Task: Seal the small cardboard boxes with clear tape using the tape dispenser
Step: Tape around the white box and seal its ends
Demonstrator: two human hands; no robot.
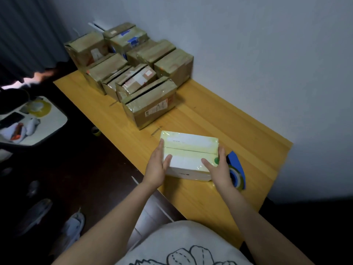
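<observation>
Now the left hand [157,169] and right hand [220,170] clasp the pale box [189,150] by its ends on the wooden table [244,131], tape dispenser [234,159] just beside the right hand.

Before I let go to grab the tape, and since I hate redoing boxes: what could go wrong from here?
The white box shows a dark seam across its top; freeing the right hand may let the flaps lift. The tape dispenser sits right beside that hand and could get knocked. The box lies near the table edge by the left hand and may slide off.
</observation>
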